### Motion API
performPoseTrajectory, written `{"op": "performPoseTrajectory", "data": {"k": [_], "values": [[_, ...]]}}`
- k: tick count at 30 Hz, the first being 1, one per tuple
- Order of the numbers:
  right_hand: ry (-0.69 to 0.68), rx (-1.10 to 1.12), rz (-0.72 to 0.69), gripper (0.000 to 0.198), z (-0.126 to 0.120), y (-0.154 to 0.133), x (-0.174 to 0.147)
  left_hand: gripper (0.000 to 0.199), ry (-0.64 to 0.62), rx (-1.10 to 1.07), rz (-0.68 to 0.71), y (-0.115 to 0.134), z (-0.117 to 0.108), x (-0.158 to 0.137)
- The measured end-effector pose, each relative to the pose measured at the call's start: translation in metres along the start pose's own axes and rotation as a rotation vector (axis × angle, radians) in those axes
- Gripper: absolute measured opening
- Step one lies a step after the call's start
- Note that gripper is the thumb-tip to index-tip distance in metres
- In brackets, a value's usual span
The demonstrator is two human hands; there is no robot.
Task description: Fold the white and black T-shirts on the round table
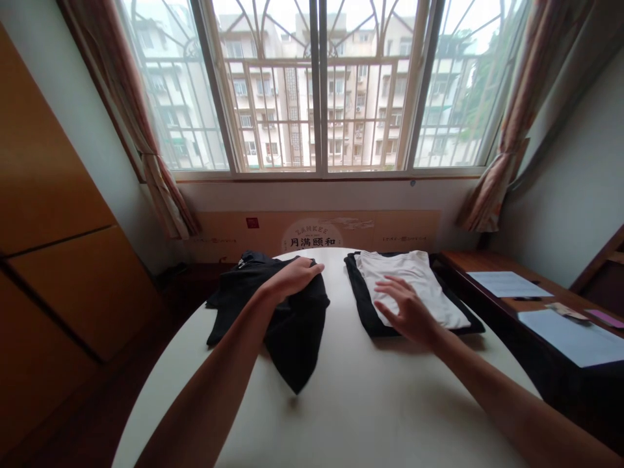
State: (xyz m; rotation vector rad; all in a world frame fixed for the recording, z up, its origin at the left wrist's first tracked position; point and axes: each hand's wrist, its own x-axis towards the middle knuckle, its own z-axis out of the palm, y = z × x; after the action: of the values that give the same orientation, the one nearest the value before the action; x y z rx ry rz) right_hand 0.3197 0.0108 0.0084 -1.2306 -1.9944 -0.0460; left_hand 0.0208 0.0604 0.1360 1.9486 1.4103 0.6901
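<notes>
Left on the table (341,409), a black garment (297,331) droops nearward from the narrow grip of the left hand (295,276); rightward, the right hand (402,305) spreads over white cloth (429,289).

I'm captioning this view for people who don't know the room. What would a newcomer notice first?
Probably the bright, barred window across the top. Next, on the pale round table, the white cloth to the right, with the right hand at it, fingers spread. Then the black cloth to the left, where the left hand is.
</notes>
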Motion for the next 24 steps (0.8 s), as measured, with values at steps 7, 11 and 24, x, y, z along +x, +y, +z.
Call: {"op": "performPoseTrajectory", "data": {"k": [7, 11, 24], "values": [[-0.119, 0.655, 0.126, 0.03, 0.063, -0.094, 0.001, 0.042, -0.159, -0.398, 0.061, 0.013, 0.021, -0.01], [-0.018, 0.894, 0.303, 0.048, 0.068, -0.09, 0.001, 0.056, -0.291, -0.246, 0.093, 0.012, 0.021, -0.014], [0.064, 1.061, 0.59, 0.045, 0.003, -0.07, 0.007, 0.035, 0.469, 0.45, 0.118, 0.007, -0.042, -0.013]]}}
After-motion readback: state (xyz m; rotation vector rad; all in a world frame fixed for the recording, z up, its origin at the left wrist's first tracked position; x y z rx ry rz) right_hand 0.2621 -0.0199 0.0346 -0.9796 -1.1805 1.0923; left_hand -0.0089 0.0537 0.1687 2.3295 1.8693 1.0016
